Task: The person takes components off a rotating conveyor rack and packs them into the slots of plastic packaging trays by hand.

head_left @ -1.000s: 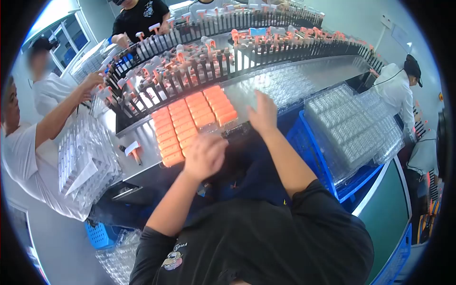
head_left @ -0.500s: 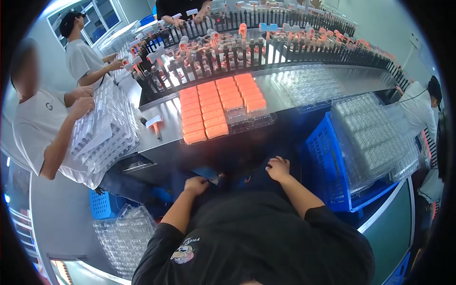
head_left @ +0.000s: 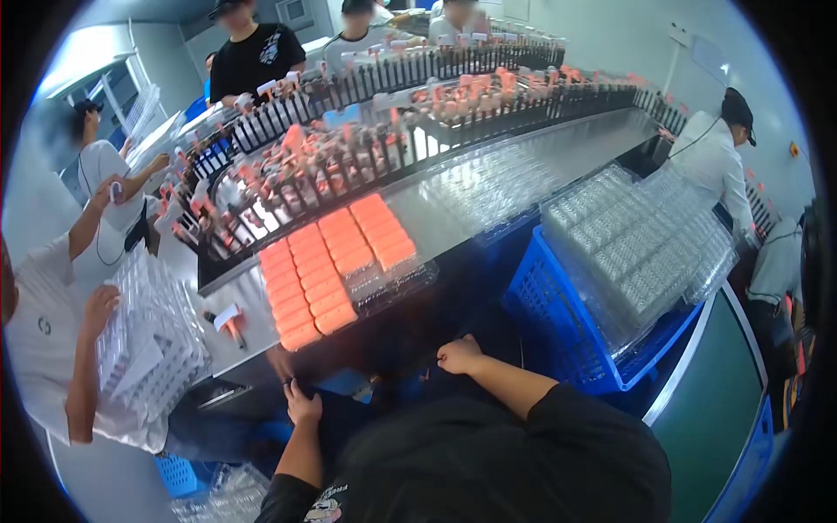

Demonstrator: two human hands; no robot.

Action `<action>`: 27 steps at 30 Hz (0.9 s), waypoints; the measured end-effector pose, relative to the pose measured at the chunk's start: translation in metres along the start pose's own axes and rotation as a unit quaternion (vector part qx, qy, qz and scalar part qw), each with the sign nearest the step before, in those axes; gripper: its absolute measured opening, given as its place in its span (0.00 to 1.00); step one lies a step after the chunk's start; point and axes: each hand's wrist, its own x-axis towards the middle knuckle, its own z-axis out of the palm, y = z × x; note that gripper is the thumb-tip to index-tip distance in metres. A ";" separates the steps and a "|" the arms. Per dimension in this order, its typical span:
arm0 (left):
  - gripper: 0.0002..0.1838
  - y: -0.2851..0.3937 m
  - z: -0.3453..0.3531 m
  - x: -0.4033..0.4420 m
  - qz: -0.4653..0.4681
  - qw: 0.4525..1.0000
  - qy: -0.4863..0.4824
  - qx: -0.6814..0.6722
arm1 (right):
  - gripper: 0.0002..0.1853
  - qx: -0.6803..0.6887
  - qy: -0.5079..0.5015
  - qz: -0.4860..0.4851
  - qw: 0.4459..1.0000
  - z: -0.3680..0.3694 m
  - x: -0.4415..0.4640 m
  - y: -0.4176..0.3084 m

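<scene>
My left hand (head_left: 302, 406) rests low near my lap, below the table's front edge, with its fingers stretched forward and no object visible in it. My right hand (head_left: 459, 355) lies over my other thigh, its fingers curled in, holding nothing I can see. Ahead of both, rows of orange moulded pieces (head_left: 302, 281) fill most of a clear plastic tray (head_left: 388, 286) on the metal table (head_left: 436, 205). Left of the tray lies a T-shaped piece with a white-and-orange head and dark handle (head_left: 229, 322).
Stacked clear trays (head_left: 641, 244) sit on a blue crate (head_left: 558, 318) at right. More clear trays (head_left: 488, 187) lie on the table. Behind runs a black-slatted rack (head_left: 349, 166) with orange-and-white pieces. A co-worker (head_left: 52, 331) stands at left beside white trays (head_left: 153, 336); other people work around.
My view has swung right and up, so the table and trays sit lower and further left. My right hand's fingers are more curled. The co-worker at left has raised a hand holding a small pale piece.
</scene>
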 end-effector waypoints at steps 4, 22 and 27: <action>0.49 -0.012 0.012 0.007 0.071 0.981 0.162 -0.074 | 0.14 0.020 0.010 -0.002 1.000 0.001 -0.002 0.000; 0.56 0.008 -0.013 -0.015 0.118 0.989 0.079 -0.037 | 0.16 0.010 0.000 0.000 1.000 -0.007 -0.004 -0.010; 0.57 0.013 -0.022 -0.011 0.038 0.999 -0.003 -0.031 | 0.18 0.007 0.005 -0.009 1.000 0.000 0.004 -0.002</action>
